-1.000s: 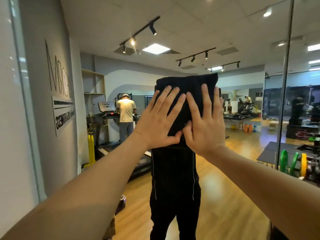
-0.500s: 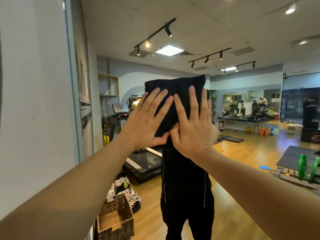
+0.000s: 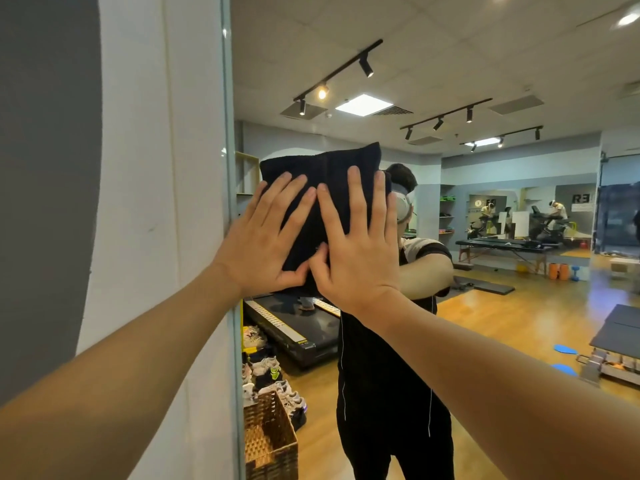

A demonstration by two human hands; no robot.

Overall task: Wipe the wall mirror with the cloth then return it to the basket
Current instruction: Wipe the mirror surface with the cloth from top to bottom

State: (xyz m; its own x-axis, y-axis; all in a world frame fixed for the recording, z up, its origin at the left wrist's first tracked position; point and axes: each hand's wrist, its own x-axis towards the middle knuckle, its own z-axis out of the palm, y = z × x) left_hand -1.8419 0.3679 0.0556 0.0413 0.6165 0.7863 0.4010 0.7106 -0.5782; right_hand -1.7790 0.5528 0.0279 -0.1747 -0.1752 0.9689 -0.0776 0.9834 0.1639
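A person pressed a folded black cloth (image 3: 332, 188) flat against a wall mirror (image 3: 485, 306) with both bare hands, close to the mirror's left edge, where the glass met a white wall (image 3: 156, 202). The left hand (image 3: 266, 240) lay open on the cloth's left half, its fingers (image 3: 298, 192) spread and pointing up and to the right, the heel of the palm reaching past the mirror's edge. The right hand (image 3: 360, 247) lay beside it on the right half, fingers straight and slightly apart, its thumb (image 3: 317, 261) touching the left thumb near the cloth's lower edge. Neither hand gripped the cloth; both palms held it to the glass at about head height, with bare forearms stretching in from the bottom corners of the frame.

The mirror showed the person's reflection in dark clothing (image 3: 388, 393), the cloth covering the face. A woven basket (image 3: 270, 438) appeared low in the mirror near the left edge, well below the cloth, with rows of shoes (image 3: 266, 368) just behind it on the wooden floor (image 3: 502, 327). A treadmill (image 3: 298, 323) stood beyond the shoes, a padded bench (image 3: 505, 245) farther back on the right. Track lights (image 3: 332, 77) and a bright ceiling panel (image 3: 363, 105) hung overhead.
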